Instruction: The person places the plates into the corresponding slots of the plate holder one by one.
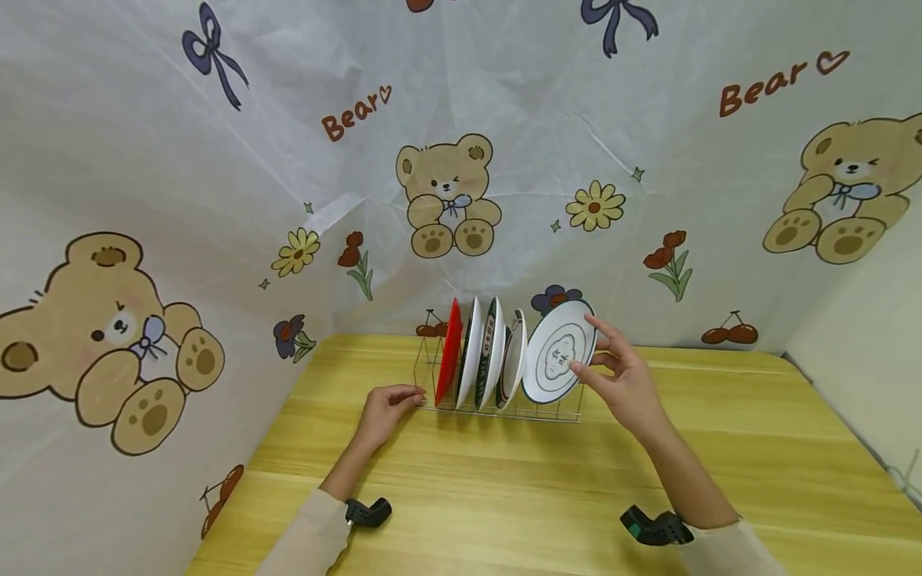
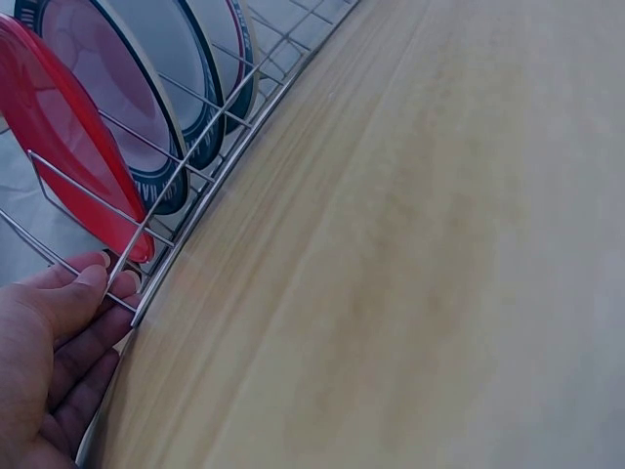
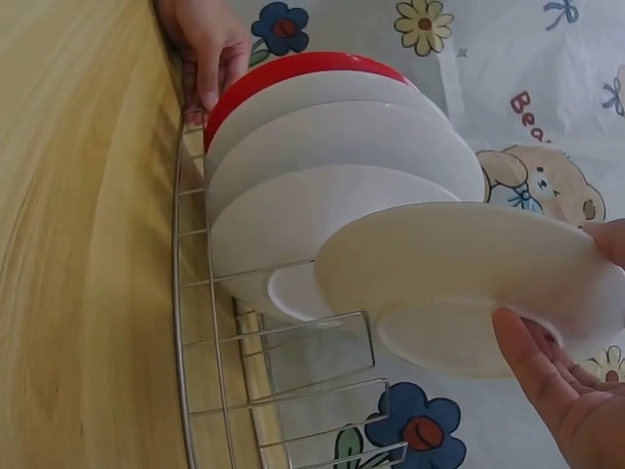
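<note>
A wire dish rack (image 1: 555, 414) stands on the table with several plates upright in it. At its left end is a red plate (image 1: 448, 364), followed by a white plate (image 1: 469, 356), a plate with a dark patterned rim (image 1: 490, 356) and a white bowl-like dish (image 1: 513, 360). My left hand (image 1: 385, 412) pinches the rack's left end wire, thumb against fingers (image 2: 88, 303). My right hand (image 1: 630, 392) holds a white plate with a dark rim and printed centre (image 1: 558, 352) by its right side. That plate leans at the rack's right end; its pale underside (image 3: 430, 254) shows in the right wrist view.
The wood-grain table (image 1: 504, 496) extends around the rack. Behind and to the left hangs a white cloth (image 1: 533, 120) printed with bears and flowers. A pale wall (image 1: 857, 320) borders the table on the right. Each wrist wears a black device (image 1: 369, 513).
</note>
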Demonstrator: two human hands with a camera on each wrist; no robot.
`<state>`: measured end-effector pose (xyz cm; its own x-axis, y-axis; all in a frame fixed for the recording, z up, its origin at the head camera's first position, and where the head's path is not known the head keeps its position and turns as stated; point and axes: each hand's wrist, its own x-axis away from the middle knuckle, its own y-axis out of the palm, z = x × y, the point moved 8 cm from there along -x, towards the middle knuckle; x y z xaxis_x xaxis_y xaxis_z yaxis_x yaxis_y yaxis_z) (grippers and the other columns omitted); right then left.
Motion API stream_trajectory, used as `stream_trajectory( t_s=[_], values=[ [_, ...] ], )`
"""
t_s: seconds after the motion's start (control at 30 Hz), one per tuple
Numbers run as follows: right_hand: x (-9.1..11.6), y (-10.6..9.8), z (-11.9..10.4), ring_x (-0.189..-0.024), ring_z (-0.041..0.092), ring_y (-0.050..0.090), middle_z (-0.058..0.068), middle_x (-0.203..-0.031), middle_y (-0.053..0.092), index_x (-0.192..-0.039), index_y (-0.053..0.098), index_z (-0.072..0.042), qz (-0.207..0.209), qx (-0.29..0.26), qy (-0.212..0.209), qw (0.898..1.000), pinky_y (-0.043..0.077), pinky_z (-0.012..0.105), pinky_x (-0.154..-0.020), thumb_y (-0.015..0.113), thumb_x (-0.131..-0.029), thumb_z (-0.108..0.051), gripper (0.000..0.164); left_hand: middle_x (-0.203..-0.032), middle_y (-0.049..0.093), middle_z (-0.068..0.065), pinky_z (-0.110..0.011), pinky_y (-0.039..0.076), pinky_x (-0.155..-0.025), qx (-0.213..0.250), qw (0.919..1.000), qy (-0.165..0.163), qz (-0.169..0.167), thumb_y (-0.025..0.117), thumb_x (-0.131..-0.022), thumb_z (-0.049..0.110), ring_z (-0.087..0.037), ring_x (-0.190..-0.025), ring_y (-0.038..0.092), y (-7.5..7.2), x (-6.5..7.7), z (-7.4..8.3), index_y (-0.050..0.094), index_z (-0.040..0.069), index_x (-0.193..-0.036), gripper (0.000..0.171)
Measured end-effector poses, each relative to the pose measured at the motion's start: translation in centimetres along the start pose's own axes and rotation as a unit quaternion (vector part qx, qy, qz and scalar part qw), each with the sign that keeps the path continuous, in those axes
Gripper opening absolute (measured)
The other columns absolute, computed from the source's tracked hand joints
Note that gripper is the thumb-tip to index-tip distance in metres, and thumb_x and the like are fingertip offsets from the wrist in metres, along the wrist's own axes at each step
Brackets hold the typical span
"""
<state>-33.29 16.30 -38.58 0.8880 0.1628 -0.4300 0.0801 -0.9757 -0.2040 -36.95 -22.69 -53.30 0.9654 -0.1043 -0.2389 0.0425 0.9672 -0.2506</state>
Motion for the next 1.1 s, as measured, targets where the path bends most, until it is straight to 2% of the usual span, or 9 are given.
stream_trajectory(
  t_s=[0.27, 0.47, 0.57, 0.77, 0.9, 1.1],
  values=[
    [-1.2, 0.6, 0.2, -0.092, 0.015, 0.066, 0.024, -0.118, 0.056, -0.158, 0.039, -0.018, -0.019, 0.018, -0.004, 1.000, 0.062, 0.026, -0.074, 0.073, -0.094, -0.005, 0.074, -0.104, 0.076, -0.015, -0.030, 0.060, -0.085, -0.007, 0.9997, 0.024, -0.001, 0.068, -0.096, 0.006, -0.030, -0.096, 0.074, 0.3, 0.0, -0.2, 0.078, 0.001, -0.110, 0.017],
    [-2.8, 1.3, 0.7, -0.091, 0.022, 0.064, 0.022, -0.114, 0.055, -0.156, 0.042, -0.020, -0.039, 0.034, 0.025, 0.998, 0.064, 0.038, -0.071, 0.076, -0.093, -0.015, 0.072, -0.102, 0.077, -0.013, -0.025, 0.060, -0.083, -0.011, 0.9993, 0.033, 0.011, 0.070, -0.095, 0.006, -0.025, -0.093, 0.075, 0.1, 0.3, -0.2, 0.078, 0.000, -0.108, 0.017],
    [-3.5, 1.9, 0.9, -0.091, 0.025, 0.061, 0.021, -0.110, 0.050, -0.155, 0.043, -0.021, -0.051, 0.030, 0.039, 0.997, 0.064, 0.041, -0.070, 0.077, -0.093, -0.016, 0.071, -0.103, 0.077, -0.013, -0.025, 0.060, -0.083, -0.011, 0.9992, 0.035, 0.015, 0.070, -0.095, 0.006, -0.025, -0.094, 0.075, -0.1, 0.1, 0.0, 0.078, 0.000, -0.109, 0.017],
    [-4.5, 3.2, 1.7, -0.091, 0.033, 0.060, 0.022, -0.104, 0.048, -0.154, 0.044, -0.025, -0.085, 0.028, 0.048, 0.995, 0.064, 0.041, -0.068, 0.076, -0.094, -0.016, 0.069, -0.103, 0.076, -0.015, -0.028, 0.060, -0.084, -0.009, 0.9996, 0.022, 0.014, 0.070, -0.094, 0.005, -0.032, -0.096, 0.074, -0.3, -0.1, -0.2, 0.078, 0.001, -0.108, 0.017],
    [-4.5, 3.7, 2.4, -0.090, 0.035, 0.060, 0.022, -0.104, 0.048, -0.154, 0.045, -0.025, -0.092, 0.023, 0.056, 0.994, 0.063, 0.049, -0.070, 0.075, -0.094, -0.014, 0.067, -0.107, 0.074, -0.021, -0.033, 0.060, -0.086, -0.011, 0.9998, 0.013, 0.003, 0.066, -0.096, -0.001, -0.038, -0.099, 0.072, -0.1, -0.2, -0.3, 0.075, -0.006, -0.112, 0.018],
    [-4.7, 4.4, 3.3, -0.089, 0.035, 0.061, 0.022, -0.104, 0.048, -0.154, 0.046, -0.022, -0.096, 0.031, 0.060, 0.993, 0.062, 0.053, -0.070, 0.074, -0.095, -0.013, 0.066, -0.107, 0.074, -0.023, -0.030, 0.060, -0.085, -0.017, 0.9998, 0.008, -0.002, 0.063, -0.096, -0.006, -0.039, -0.099, 0.072, 0.2, 0.5, 2.1, 0.073, -0.011, -0.111, 0.018]
  ],
)
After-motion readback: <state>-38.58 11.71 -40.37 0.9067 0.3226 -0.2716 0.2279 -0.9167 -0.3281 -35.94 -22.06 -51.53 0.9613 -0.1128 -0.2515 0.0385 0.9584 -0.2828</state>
